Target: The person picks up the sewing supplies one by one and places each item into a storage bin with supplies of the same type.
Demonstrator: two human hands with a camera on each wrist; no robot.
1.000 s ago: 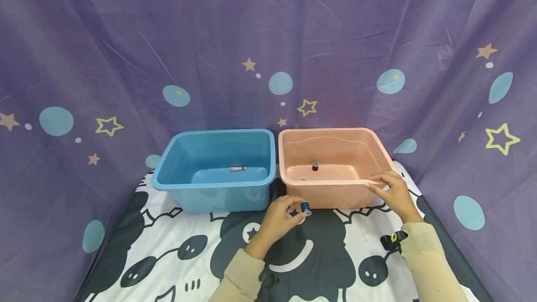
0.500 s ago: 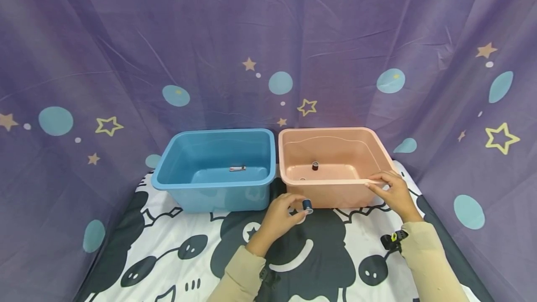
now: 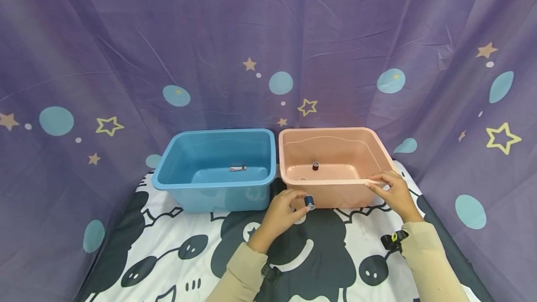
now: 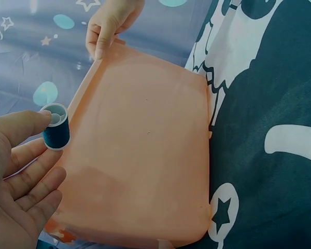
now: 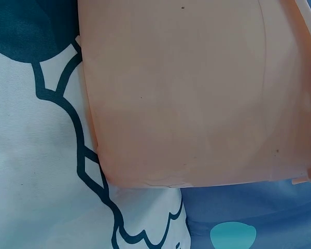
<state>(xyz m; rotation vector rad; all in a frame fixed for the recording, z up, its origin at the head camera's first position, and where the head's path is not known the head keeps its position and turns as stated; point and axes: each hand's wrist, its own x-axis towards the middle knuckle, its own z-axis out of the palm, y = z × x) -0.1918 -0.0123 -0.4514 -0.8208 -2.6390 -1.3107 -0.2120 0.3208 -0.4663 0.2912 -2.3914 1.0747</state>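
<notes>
- Beyond and left of my left hand (image 3: 276, 218), the blue tub (image 3: 209, 185) is standing with a slim little thing (image 3: 237, 168) lying inside.
- My left hand is pinching the dark-blue spool (image 3: 309, 202) between thumb and finger, probably because it's small and slippery.
- Just beyond that hand, the peach tub (image 3: 340, 195) is holding a dark reel (image 3: 315, 166).
- My right hand (image 3: 393, 195) is gripping that tub's near rim, apparently steadying it.
</notes>
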